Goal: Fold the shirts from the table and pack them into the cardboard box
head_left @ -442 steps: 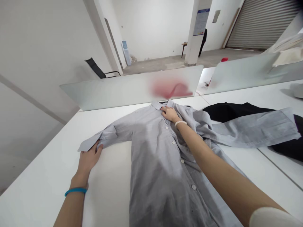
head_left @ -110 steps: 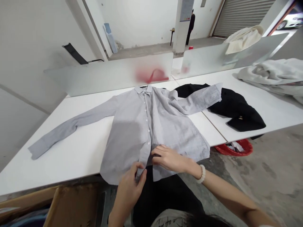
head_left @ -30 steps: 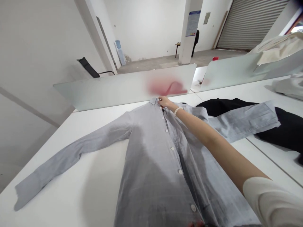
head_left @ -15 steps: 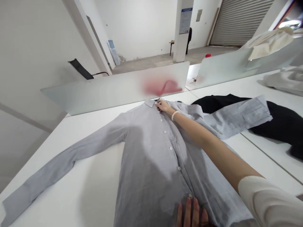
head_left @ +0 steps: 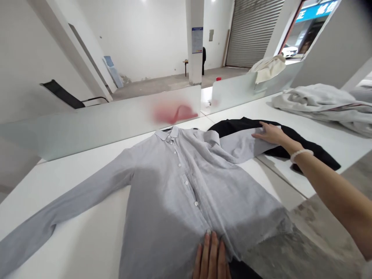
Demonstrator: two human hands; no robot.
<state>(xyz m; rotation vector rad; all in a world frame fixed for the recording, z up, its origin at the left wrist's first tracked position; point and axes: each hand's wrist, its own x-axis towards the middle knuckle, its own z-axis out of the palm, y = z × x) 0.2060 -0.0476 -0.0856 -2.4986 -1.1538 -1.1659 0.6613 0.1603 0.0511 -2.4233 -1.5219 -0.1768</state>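
Note:
A grey button-up shirt (head_left: 162, 186) lies front up on the white table, its collar at the far end and its white buttons running down the middle. Flat on the lower placket, beside a button, my left hand (head_left: 210, 257) rests with fingers stretched out. Over the shirt's sleeve on the right side, my right hand (head_left: 270, 133) reaches out, its fingers spread above the cuff end and touching or nearly touching the cloth. The other sleeve extends toward the lower left. Folds bunch at the right shoulder.
Under the right sleeve lies a black garment (head_left: 310, 149). A pale cloth pile (head_left: 325, 102) sits farther right on the white table (head_left: 95, 228). Frosted partitions (head_left: 122, 124) line the back edge, with cream cloth (head_left: 269, 68) draped over one. A black chair (head_left: 65, 95) stands behind.
My right hand has left the collar and moved right to the sleeve. That sleeve now lies lower, with its cuff under my hand. The view has turned right; my left hand stays on the placket.

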